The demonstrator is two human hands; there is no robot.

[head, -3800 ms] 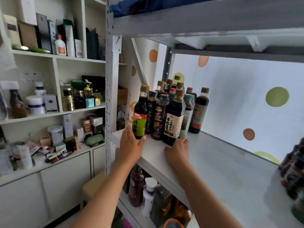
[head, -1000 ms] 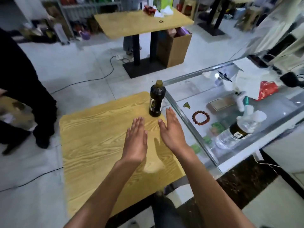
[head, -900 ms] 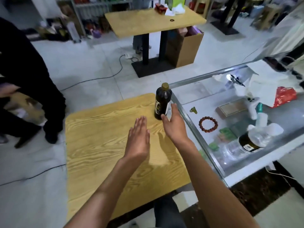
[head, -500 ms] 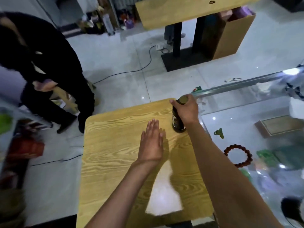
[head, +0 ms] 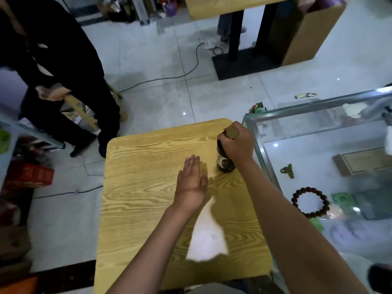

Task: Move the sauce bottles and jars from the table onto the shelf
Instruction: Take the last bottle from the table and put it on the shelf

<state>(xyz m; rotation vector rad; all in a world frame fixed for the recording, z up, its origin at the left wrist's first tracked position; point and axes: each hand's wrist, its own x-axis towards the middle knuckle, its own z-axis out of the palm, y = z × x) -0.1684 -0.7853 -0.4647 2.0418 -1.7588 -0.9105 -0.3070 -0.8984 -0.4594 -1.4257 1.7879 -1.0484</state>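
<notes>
One dark sauce bottle with a gold cap stands upright near the far right corner of the light wooden table. My right hand is wrapped around its neck and shoulder from the right, the cap showing above my fingers. My left hand hovers flat and open over the middle of the table, just left of the bottle, holding nothing. The shelf is out of view.
A glass display case abuts the table's right side, holding a bead bracelet and small items. A person in black stands at the left. A second table, a cardboard box and floor cables lie beyond.
I have turned from the shelf to the table. My right hand reached forward and closed on the bottle's neck; my left hand stayed open above the tabletop.
</notes>
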